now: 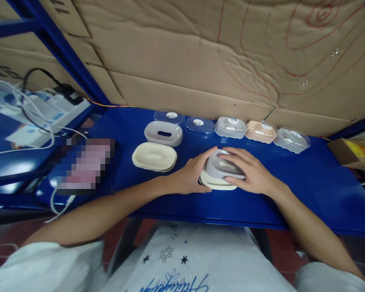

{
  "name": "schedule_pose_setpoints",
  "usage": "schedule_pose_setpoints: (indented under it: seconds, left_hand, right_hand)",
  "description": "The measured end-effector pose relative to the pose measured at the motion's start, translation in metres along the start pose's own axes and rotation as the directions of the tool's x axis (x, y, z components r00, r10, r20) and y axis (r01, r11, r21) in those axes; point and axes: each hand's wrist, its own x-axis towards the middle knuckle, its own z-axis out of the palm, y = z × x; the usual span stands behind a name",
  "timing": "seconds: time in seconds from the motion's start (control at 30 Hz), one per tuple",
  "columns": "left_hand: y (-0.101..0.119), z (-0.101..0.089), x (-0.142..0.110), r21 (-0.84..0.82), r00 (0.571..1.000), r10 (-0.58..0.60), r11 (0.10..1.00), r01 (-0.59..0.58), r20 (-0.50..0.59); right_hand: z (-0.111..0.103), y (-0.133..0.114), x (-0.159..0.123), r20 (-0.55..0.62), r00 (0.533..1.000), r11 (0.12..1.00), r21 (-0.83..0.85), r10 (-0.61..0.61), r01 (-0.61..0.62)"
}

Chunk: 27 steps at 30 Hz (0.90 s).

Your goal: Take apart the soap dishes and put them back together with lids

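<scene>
head view: round labels [198,122] on clear lids [200,131] are too small to read (the shirt script [187,285] is cut off). left hand [192,176] and right hand [257,170], fingers curled, grip a gray box [213,165] over a cream tray [220,185] on the surface [182,207].

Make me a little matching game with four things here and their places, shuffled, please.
1. Peach case
2. Grey piece with a dark slot
3. Power strip
4. Grey piece above a cream one

A. Between the left hand and right hand
B. Far left, among cables
C. Back row, second from right
D. Just behind the separate cream piece

Pairs: 1-C, 2-D, 3-B, 4-A
</scene>
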Motion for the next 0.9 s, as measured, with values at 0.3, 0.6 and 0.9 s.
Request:
schedule_pose_setpoints:
  seconds: [0.3, 0.6, 0.9]
  left_hand:
    - [0.019, -0.033, -0.014, 0.432, 0.975, 0.069, 0.888, -0.156, 0.209]
    - [0.022, -0.018, -0.01, 0.611, 0.885, 0.317, 0.641, -0.465, 0.34]
    - [0.032, -0.034, -0.008, 0.804, 0.922, 0.184, 0.45, -0.388, 0.342]
  right_hand:
    - [0.013, 0.059, 0.005, -0.293, 0.951, 0.972, -0.174, 0.103, -0.159]
    - [0.033, 0.05, 0.014, -0.177, 0.984, 0.971, -0.237, -0.01, -0.033]
    - [0.006, 0.035, 0.001, -0.196, 0.972, 0.932, -0.312, 0.126, -0.184]
